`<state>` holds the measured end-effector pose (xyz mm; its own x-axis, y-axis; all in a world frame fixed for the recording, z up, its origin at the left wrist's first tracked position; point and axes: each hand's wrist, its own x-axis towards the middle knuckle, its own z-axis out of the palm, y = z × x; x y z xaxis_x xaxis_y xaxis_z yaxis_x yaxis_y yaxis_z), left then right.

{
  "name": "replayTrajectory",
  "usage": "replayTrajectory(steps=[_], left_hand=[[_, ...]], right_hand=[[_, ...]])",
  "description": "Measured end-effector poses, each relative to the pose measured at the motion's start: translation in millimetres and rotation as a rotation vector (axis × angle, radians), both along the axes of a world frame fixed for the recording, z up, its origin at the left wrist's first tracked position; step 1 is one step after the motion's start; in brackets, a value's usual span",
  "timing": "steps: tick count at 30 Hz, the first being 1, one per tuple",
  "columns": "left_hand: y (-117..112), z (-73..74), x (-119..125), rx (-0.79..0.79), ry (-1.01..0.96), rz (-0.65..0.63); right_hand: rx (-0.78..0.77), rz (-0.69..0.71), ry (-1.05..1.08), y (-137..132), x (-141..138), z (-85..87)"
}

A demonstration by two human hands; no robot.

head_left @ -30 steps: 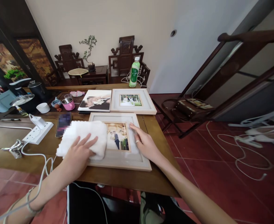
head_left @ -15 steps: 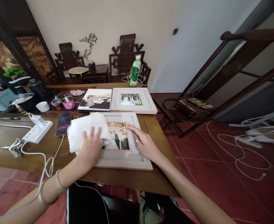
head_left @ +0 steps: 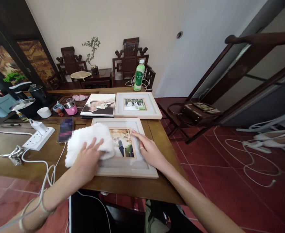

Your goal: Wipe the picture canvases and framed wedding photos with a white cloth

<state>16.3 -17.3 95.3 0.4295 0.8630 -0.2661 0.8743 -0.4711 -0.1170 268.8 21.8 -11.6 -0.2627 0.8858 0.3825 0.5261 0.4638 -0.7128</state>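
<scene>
My left hand (head_left: 88,159) presses on a folded white towel (head_left: 84,142), its fingers spread and a little bent into the cloth. The towel lies over the left part of a pale wooden picture frame (head_left: 126,173) lying flat on the table. Inside the frame, a small photo (head_left: 124,142) of two people shows right of the towel; its left part is covered. My right hand (head_left: 151,149) rests open on the right side of the frame, index finger stretched along the photo's edge, with a ring on one finger.
Behind lie a second frame (head_left: 154,111) and a photo book (head_left: 99,105), with a green bottle (head_left: 139,76) beyond. To the left are a pink cup (head_left: 71,109), a phone (head_left: 65,129), a power strip (head_left: 39,139) and loose white cables. A dark chair (head_left: 205,113) stands right.
My left hand and the towel have slid left and slightly toward me across the frame, baring a bit more of the photo. My right hand stays at the frame's right side.
</scene>
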Motion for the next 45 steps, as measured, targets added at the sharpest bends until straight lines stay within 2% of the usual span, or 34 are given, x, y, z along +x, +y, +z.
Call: replayTrajectory(steps=[4,8,11,16,19,22,25,32,35,40,42,45], left_hand=[[45.5,-19.1,-4.3,0.235,-0.046,0.017],[71.9,-25.5,-8.3,0.321,-0.044,0.019],[63.3,-20.8,-4.4,0.287,0.021,-0.008],[4.8,-4.1,11.4,0.108,0.199,-0.026],[-29.5,2.6,20.1,-0.022,0.221,-0.082],[-43.0,3.2,26.8,-0.067,0.203,-0.108],[-30.7,0.2,29.1,-0.049,0.155,-0.093],[50.7,-16.1,7.9,0.233,0.059,0.011],[67.3,-23.9,2.3,0.306,0.078,0.038],[57.0,-31.0,3.6,0.333,0.087,-0.028],[43.8,-28.6,5.3,0.294,0.088,-0.044],[12.2,-16.5,10.6,0.136,0.101,-0.072]], right_hand=[[0.02,0.049,-0.101,-1.3,1.4,1.1],[0.032,0.044,-0.169,-1.0,-0.7,4.4],[0.043,0.033,-0.176,-0.1,-2.6,5.1],[0.049,0.005,-0.142,1.1,-3.0,-0.3],[0.046,0.01,-0.127,1.7,-1.9,-1.7],[0.048,0.037,-0.175,1.8,-0.1,0.1],[0.063,0.072,-0.246,1.8,1.5,1.4],[0.073,0.059,-0.287,1.7,0.8,0.8],[0.088,0.078,-0.337,0.6,-0.3,5.2],[0.116,0.082,-0.373,-0.2,-1.0,9.3],[0.121,0.066,-0.371,0.2,-1.2,8.0],[0.117,0.047,-0.371,0.8,-1.2,5.1]])
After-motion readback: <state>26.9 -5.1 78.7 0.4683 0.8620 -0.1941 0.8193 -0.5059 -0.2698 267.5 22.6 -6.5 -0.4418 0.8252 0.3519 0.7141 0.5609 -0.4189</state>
